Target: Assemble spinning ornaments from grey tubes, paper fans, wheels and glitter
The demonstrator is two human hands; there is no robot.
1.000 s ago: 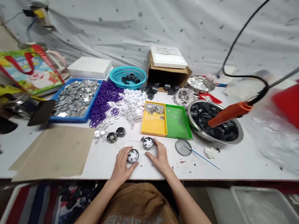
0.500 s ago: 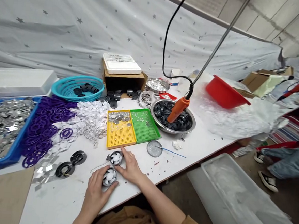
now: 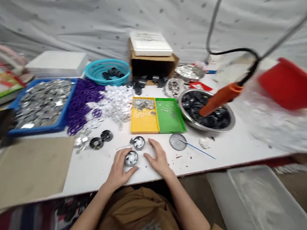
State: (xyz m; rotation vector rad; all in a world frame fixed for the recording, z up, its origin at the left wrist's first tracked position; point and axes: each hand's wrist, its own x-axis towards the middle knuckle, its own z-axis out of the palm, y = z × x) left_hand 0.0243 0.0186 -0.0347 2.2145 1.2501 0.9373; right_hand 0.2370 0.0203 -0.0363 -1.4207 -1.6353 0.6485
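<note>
My left hand curves its fingers and thumb around a small round fan with white blades in a dark ring, lying on the white table. Just beyond it lies a second small fan, joined to a dark piece at its left. My right hand is open and holds nothing, its fingers spread a short way to the right of both fans. Left of the hands, two joined black round housings rest on the table. A grey round dish with a thin blue stick across it lies beyond my right hand.
Yellow and green trays hold small parts. An orange screwdriver hangs over a metal bowl of black parts. Left are purple rings, white pieces and a blue tray. A grey bin stands off the front edge.
The view has swung left, so the table sits further right in the picture. My right hand has drawn away from the fans. My left hand stays around the nearer fan.
</note>
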